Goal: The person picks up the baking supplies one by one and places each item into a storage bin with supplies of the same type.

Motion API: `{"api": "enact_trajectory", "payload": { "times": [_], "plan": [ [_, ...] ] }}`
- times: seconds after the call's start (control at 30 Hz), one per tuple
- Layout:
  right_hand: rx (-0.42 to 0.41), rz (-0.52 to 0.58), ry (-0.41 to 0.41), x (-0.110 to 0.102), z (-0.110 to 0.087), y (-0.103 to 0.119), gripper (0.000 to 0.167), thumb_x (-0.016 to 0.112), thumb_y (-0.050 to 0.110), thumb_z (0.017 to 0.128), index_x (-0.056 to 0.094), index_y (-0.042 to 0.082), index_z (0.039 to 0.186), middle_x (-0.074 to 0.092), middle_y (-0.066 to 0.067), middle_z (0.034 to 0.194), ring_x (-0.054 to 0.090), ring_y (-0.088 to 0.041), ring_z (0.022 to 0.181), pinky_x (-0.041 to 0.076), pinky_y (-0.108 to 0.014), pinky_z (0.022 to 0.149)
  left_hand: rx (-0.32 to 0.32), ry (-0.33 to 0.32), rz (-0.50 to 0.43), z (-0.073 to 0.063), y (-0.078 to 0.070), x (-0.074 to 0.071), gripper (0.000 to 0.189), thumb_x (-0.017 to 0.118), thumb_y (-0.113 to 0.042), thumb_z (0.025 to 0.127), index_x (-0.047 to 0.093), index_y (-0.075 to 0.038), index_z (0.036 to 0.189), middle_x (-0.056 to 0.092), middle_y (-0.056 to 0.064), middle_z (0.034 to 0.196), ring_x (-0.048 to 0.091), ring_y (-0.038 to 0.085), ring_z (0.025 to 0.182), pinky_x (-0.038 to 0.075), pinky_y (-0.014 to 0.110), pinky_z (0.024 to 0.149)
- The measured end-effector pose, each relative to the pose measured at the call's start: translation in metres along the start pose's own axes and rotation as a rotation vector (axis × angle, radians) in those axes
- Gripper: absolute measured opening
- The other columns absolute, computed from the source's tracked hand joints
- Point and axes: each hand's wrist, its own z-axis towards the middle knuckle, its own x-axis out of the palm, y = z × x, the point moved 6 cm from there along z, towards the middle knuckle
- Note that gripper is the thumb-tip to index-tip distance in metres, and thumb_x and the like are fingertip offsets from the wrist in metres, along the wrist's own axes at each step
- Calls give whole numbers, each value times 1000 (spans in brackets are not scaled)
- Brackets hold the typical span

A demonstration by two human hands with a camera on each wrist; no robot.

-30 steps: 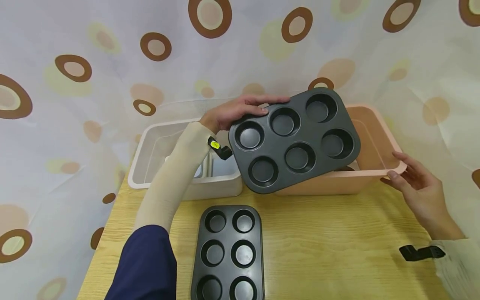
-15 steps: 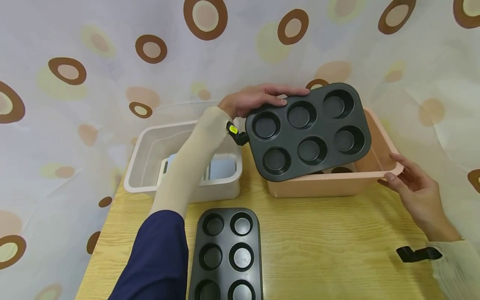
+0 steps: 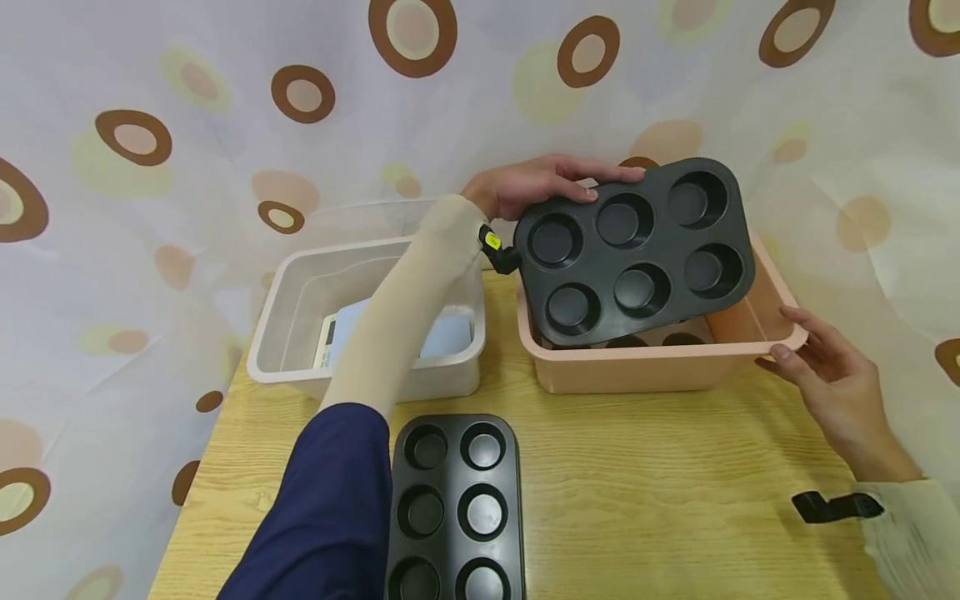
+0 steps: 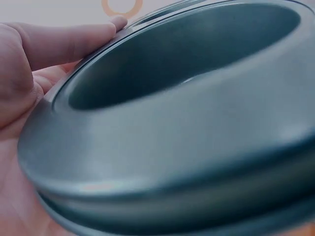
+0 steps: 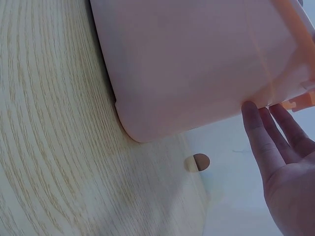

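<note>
My left hand [image 3: 551, 185] grips a dark six-cup muffin tin [image 3: 606, 302] by its far left edge, thumb on top. The tin is tilted over the pink bin [image 3: 637, 367], its cups facing me. In the left wrist view, the thumb [image 4: 74, 44] lies along the tin's rim. My right hand [image 3: 843, 387] holds the bin's front right corner between thumb and fingers. From the right wrist view, the fingertips [image 5: 250, 109] touch the bin's side below its rim. A second muffin tin [image 3: 453, 492] lies flat on the table, its near end cut off by the frame.
A whitish bin [image 3: 296, 300] stands left of the pink one, with a flat pale blue item [image 3: 448, 335] in it, partly behind my left sleeve. Something with dark round spots [image 3: 682, 339] shows inside the pink bin. A patterned sheet [image 3: 480, 100] hangs behind the wooden table [image 3: 637, 492].
My left hand has carried the muffin tin rightward and slightly away from me, further over the pink bin. The right hand has kept its hold on the bin's corner.
</note>
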Motion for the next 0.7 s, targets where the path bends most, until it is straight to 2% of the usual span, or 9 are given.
{"api": "enact_trajectory", "payload": {
  "times": [0.1,0.2,0.3,0.4,0.53,0.63,0.7],
  "plan": [
    [-2,1,-4,0,1,1,58,52,-24,101,46,-13,158,64,-4,145,74,-6,113,64,-22,89,-19,8,-13,3,2,3,57,51,1,112,40,-6,168,50,3,170,63,31,142,65,32,94],
    [1,10,-12,0,2,0,58,53,-24,101,46,-13,158,66,-5,139,74,-7,110,64,-23,89,-51,12,-37,5,4,6,57,50,2,112,40,-6,168,55,5,165,60,42,143,67,33,90],
    [9,19,-18,0,2,-1,59,53,-24,100,47,-12,158,66,-5,134,75,-7,108,64,-23,88,-63,26,-37,7,5,10,58,50,3,111,39,-5,168,56,8,163,56,49,145,67,33,88],
    [15,13,-24,-1,1,-1,59,53,-24,100,48,-11,158,66,-5,133,75,-6,107,64,-23,88,-55,43,-17,10,8,15,59,50,4,110,38,-3,168,54,10,165,56,43,146,66,31,89],
    [16,22,-35,-1,1,-1,59,54,-25,100,48,-12,157,69,-5,129,75,-7,106,65,-23,88,-35,64,25,14,14,21,58,52,5,109,40,-1,166,53,9,167,64,25,135,64,29,89],
    [9,38,-40,-2,1,0,58,54,-25,99,48,-13,156,71,-6,129,76,-9,107,65,-23,88,-22,88,60,17,17,25,58,53,4,109,42,-1,165,53,10,167,67,18,129,63,28,91],
    [6,39,-38,-3,2,0,59,54,-25,99,48,-13,156,71,-6,128,77,-9,108,65,-23,87,-12,99,86,19,18,27,58,54,4,109,42,0,165,54,11,167,66,16,132,61,28,96]
  ]
}}
